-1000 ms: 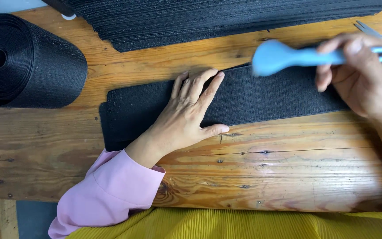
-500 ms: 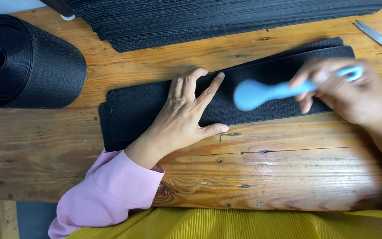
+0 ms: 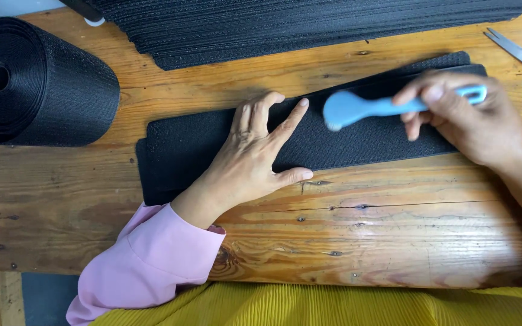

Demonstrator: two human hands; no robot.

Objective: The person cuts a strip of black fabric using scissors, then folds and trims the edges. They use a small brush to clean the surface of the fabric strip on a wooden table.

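A wide black elastic strip (image 3: 357, 136) lies flat on the wooden bench (image 3: 394, 229), running lengthwise across it with its far end tilted slightly away from the person. The strip is matte, finely ribbed, straight-edged and appears to be of more than one layer, a lower edge showing at its near-left corner. The left hand (image 3: 255, 160) rests palm down on the strip, fingers spread and extended, thumb lying on the bare wood just below the strip's edge; it grasps nothing. A pink sleeve (image 3: 152, 259) covers the left forearm. The right hand (image 3: 472, 121) is closed round the handle of a light blue tool (image 3: 357, 108), whose rounded head is blurred and hangs over the strip just beside the left fingertips; whether the head touches the strip cannot be told. Left of the strip stands a large roll of black webbing (image 3: 37, 81). Beyond the strip lies a stack of black strips (image 3: 309, 27). Beyond the strip's right end, metal scissor blades (image 3: 518, 53) show.
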